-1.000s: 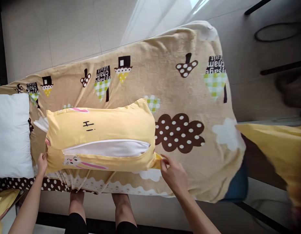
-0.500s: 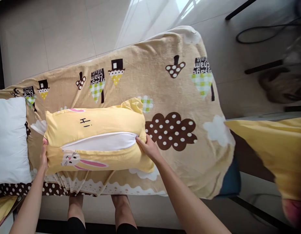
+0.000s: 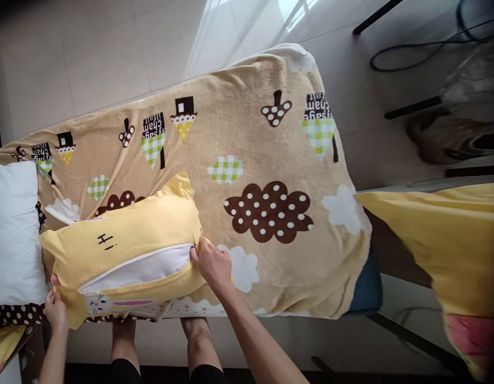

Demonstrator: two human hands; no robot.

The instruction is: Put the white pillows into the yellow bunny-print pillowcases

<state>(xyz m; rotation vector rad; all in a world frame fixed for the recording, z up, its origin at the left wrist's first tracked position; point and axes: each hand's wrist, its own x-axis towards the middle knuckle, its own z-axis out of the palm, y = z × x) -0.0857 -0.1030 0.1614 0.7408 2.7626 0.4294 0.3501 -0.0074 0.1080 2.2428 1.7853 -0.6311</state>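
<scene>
A yellow pillowcase with a rabbit print and the word "Hi" lies tilted over the bed's near edge. Through a long slit in it shows a white inner pillow. My left hand is closed on the pillowcase's left end, near its lower corner. At the slit's right end, my right hand pinches the pillowcase edge with thumb and fingers. Whether a zipper pull is between those fingers is hidden. Beneath lies a tan patterned blanket.
A bare white pillow rests at the left end of the blanket. Yellow cloth hangs at the right. On the tiled floor are a dark cable and dark legs at the upper right. My legs stand at the near edge.
The pillowcase with its pillow has moved left and toward me, and its left end has dipped lower. Both hands moved with it and still hold its two ends.
</scene>
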